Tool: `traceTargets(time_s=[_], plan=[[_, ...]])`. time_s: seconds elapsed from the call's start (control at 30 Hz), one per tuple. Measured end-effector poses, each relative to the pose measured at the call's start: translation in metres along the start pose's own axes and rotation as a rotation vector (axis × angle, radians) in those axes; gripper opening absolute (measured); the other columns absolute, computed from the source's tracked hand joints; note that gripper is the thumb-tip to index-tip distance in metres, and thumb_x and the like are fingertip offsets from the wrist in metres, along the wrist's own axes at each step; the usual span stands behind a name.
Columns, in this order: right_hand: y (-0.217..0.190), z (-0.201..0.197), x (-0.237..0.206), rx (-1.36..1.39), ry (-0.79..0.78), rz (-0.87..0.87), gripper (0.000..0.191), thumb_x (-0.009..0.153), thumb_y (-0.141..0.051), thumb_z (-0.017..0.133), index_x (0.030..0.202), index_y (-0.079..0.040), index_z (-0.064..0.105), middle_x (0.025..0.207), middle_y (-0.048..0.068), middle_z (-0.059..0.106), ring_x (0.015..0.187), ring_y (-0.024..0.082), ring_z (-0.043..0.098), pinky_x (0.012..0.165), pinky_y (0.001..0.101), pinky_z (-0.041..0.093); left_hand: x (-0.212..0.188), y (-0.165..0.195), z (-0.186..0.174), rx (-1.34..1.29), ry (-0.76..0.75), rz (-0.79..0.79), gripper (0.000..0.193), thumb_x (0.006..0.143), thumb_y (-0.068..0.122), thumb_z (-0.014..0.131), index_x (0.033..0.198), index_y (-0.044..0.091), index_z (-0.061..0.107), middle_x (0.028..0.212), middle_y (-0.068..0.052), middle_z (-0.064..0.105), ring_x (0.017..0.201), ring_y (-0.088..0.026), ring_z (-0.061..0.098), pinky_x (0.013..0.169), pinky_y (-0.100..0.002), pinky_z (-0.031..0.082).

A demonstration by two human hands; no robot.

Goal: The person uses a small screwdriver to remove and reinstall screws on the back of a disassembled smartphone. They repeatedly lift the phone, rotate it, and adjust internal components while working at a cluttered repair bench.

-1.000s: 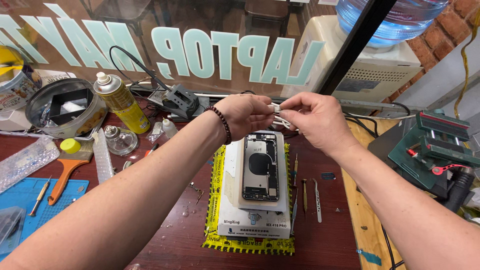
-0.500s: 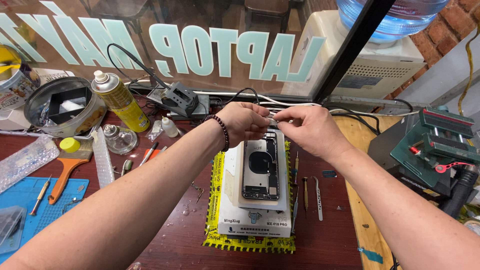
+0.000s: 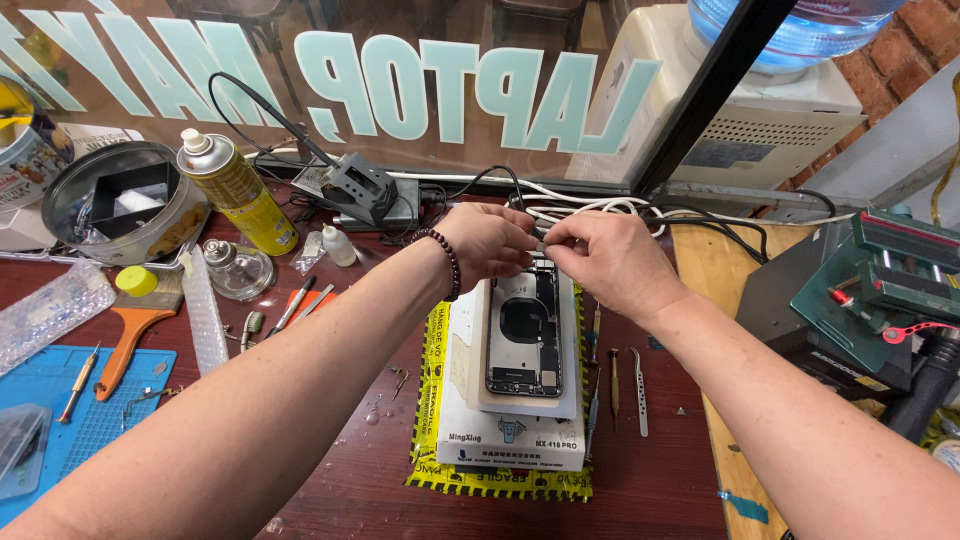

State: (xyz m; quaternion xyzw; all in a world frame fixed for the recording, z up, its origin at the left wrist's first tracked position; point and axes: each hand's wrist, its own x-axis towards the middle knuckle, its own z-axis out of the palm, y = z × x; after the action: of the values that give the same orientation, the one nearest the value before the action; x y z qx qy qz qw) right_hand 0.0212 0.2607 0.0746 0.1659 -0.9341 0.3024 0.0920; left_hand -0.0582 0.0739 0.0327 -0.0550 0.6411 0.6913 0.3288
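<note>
A repair is sitting mid-way on a cluttered dark red bench (image 3: pixel 330 470), as the head view is showing it. At far left a blue work mat (image 3: pixel 60 400) is lying with a small screwdriver (image 3: pixel 78 383) on it, an orange-handled brush (image 3: pixel 128 335) is resting across its edge, and a round tin (image 3: pixel 120 205) and a yellow spray can (image 3: pixel 235 190) are standing behind. Moving toward the middle, the left hand (image 3: pixel 490 245), a dark bead bracelet (image 3: pixel 447 262) at its wrist, is reaching over the far end of an opened phone housing (image 3: pixel 525 335), its fingers (image 3: pixel 528 243) pinched together on something too small to make out. The housing is lying back-side open, with its inner parts bare, on a white box (image 3: pixel 510 440), which is itself sitting on a yellow-and-black mat (image 3: pixel 500 485) at the bench's centre. The right hand (image 3: pixel 610 260) is meeting the left just above the housing's top edge, its fingers (image 3: pixel 560 235) likewise closed in a pinch; what they are gripping cannot be told. Tweezers (image 3: pixel 640 390) and slim tools (image 3: pixel 613 385) are lying just beside the box. At far right a green clamp device (image 3: pixel 880 290) is standing. Judging by the exposed interior, the phone is opened and partly stripped, with work at its top end in hand and the closing-up not yet done.
</note>
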Motion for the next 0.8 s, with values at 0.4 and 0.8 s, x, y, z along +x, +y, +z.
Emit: traceTargets(time_s=[0.4, 0.8], plan=[[0.017, 0.023, -0.001, -0.176, -0.070, 0.128, 0.015, 0.081, -0.021, 0.077, 0.092, -0.013, 0.081, 0.092, 0.009, 0.074, 0.087, 0.029, 0.071, 0.079, 0.0411, 0.056, 0.005, -0.010, -0.006, 0.618, 0.347, 0.307, 0.034, 0.073, 0.006, 0.075, 0.106, 0.004, 0.079, 0.101, -0.013, 0.080, 0.093, -0.019, 0.077, 0.086, -0.032, 0.059], [0.021, 0.022, 0.002, -0.226, -0.047, -0.010, 0.012, 0.080, -0.021, 0.078, 0.089, -0.013, 0.082, 0.089, 0.009, 0.075, 0.083, 0.032, 0.071, 0.077, 0.0428, 0.056, 0.017, -0.014, 0.007, 0.632, 0.270, 0.237, 0.029, 0.070, 0.013, 0.082, 0.098, 0.007, 0.082, 0.098, -0.009, 0.081, 0.090, -0.016, 0.077, 0.084, -0.031, 0.059]])
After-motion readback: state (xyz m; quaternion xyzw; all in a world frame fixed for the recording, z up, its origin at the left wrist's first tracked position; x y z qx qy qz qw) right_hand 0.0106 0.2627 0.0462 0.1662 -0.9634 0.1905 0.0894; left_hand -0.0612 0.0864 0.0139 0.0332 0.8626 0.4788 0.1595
